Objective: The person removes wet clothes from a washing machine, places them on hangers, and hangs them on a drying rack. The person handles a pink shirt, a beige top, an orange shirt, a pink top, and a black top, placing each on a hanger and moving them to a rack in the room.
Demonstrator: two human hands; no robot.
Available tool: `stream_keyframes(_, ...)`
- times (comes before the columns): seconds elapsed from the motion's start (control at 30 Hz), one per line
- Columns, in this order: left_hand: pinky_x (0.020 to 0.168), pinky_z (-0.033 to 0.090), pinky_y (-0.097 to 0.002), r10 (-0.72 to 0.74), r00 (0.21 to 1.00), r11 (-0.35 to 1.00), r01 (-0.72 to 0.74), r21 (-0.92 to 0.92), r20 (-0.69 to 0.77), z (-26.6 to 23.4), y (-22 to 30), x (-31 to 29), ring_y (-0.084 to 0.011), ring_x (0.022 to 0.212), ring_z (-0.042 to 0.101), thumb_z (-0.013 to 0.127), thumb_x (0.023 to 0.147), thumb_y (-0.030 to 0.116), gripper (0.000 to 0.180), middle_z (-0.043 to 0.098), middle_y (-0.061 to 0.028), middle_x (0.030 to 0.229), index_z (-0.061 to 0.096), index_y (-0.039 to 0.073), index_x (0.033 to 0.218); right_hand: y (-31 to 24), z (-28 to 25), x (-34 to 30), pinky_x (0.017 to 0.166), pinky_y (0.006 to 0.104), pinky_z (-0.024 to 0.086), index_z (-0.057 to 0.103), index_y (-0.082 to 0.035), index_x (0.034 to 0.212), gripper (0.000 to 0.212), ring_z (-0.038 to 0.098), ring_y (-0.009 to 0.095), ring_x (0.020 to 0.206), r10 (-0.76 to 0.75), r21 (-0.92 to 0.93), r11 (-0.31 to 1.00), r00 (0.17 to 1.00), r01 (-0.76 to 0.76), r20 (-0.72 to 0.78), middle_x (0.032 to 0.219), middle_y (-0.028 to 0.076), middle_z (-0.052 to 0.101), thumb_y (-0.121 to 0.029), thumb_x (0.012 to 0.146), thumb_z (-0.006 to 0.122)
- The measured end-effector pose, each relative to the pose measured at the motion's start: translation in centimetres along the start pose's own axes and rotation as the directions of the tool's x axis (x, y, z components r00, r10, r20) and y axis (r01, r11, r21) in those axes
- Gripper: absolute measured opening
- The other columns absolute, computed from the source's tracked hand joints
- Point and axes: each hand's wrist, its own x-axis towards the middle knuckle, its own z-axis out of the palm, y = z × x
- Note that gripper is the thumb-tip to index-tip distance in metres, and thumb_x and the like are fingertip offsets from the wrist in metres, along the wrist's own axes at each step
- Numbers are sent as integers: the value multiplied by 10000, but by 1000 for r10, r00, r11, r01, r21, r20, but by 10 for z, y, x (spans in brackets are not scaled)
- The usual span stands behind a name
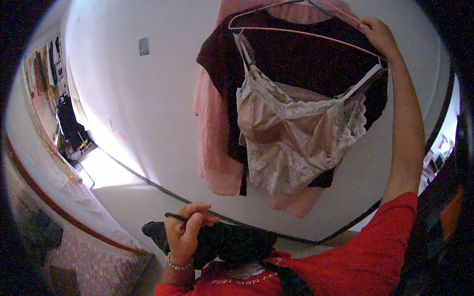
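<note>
At the upper right, my right hand [379, 37] is raised with its fingers closed on one side of a pink clothes hanger [301, 30]. A beige lace camisole [286, 128] hangs from it, with one strap at each end of the hanger's bar. Behind the camisole are a dark short-sleeved top [217, 54] and a pink garment [217, 148], against the wall. Low in front of my body, my left hand [183, 229], with a beaded bracelet [177, 265] at the wrist, is closed round a thin black rod-like piece [175, 216]. Most of that piece is hidden by the fingers.
A white wall [163, 98] stands right behind the clothes, with a dark skirting strip [148, 183] at the floor. To the left are a bed with patterned cloth [94, 261] and, farther off, hanging clothes [47, 69] by a bright doorway.
</note>
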Motion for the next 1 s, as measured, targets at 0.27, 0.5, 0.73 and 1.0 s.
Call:
stream_keyframes(0.27, 646, 483, -243, 12, 996, 1000, -12, 1, 94, 20, 15, 6, -144, 691, 600, 435, 858, 92, 237, 641, -145, 775, 546, -62, 1000, -66, 0, 34, 749, 388, 456, 591, -71, 1004, 285, 579, 289, 852, -121, 193, 973, 991, 130, -58, 967, 106, 608, -255, 790, 551)
stream_keyframes(0.5, 635, 477, -233, 78, 989, 997, -74, -37, 124, 27, 17, 6, -126, 693, 588, 441, 853, 79, 229, 643, -141, 783, 548, -56, 1004, -62, 27, 63, 738, 375, 450, 585, -79, 983, 290, 591, 272, 859, 56, 53, 997, 994, -51, -98, 913, 131, 614, -313, 822, 527)
stream_keyframes(0.73, 636, 480, -236, 47, 998, 998, -48, 40, 32, 20, 11, 16, -135, 680, 594, 441, 866, 129, 257, 642, -140, 760, 548, -66, 997, -33, 62, 99, 656, 361, 438, 615, -62, 879, 281, 572, 234, 680, -108, 264, 956, 991, 125, -80, 736, 126, 601, -320, 829, 516)
stream_keyframes(1.0, 635, 481, -239, 29, 999, 999, -30, 42, 27, 13, 13, 22, -144, 683, 597, 450, 870, 166, 282, 640, -141, 760, 543, -67, 999, -65, 30, 89, 674, 371, 456, 632, -53, 874, 272, 592, 241, 715, 35, 179, 983, 999, -35, 1, 767, 120, 626, -297, 810, 531)
